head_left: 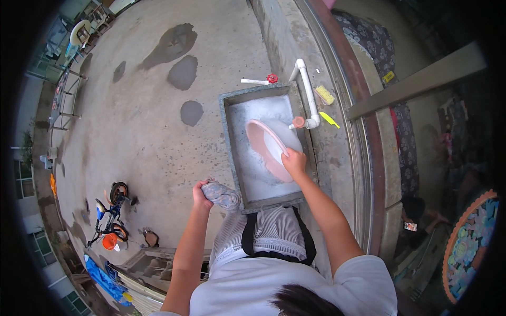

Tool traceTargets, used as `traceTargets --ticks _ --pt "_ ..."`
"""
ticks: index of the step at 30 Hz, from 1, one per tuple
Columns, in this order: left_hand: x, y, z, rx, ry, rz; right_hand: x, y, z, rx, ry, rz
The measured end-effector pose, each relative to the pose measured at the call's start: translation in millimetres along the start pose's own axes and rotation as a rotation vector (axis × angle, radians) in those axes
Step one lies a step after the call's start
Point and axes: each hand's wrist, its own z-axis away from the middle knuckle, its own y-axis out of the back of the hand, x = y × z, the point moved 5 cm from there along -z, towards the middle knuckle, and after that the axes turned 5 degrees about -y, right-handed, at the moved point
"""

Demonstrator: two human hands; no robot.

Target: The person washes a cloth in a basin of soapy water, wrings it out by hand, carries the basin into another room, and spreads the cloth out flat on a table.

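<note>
A smooth, rounded pink basin (258, 141) is held tilted in a rectangular sink (230, 152), rough grey and stone-like, straight ahead. White suds (261, 108) are spread over the water around it. The basin's right-hand rim is pinched by the right hand (295, 162), fingers closed over the edge. A crumpled grey patterned cloth (222, 195), soft and bunched, is gripped by the curled left hand (201, 195) just left of the sink's near corner; cloth-to-rim contact can't be confirmed. A bristled yellow brush (325, 95) is seen on concrete to the right, beyond a smooth white pipe (307, 92).
</note>
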Motion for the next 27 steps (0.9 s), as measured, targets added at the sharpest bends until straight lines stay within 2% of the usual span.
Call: traceTargets --ticks 10,13,17,20,24,27 --pt "9.2 2.2 -0.9 0.011 0.006 0.018 -46.1 -36.6 -55.7 0.011 0.24 0.022" --pt "10.5 7.9 -5.9 0.002 -0.001 0.009 -63.2 -31.1 -56.9 0.057 0.452 -0.02" --pt "7.6 3.9 -5.8 -0.008 0.013 -0.01 -76.9 -12.4 -25.4 -0.006 0.726 -0.021" --pt "2.9 -0.5 -7.3 -0.002 0.014 -0.019 -81.6 15.8 -4.2 -0.046 0.808 0.021" --pt "-6.2 -3.7 -12.2 -0.016 0.032 -0.05 -74.3 49.6 13.3 0.037 0.654 -0.1" --pt "-12.4 -8.9 -10.9 -0.061 0.06 -0.054 -44.4 74.2 26.8 0.133 0.337 -0.1"
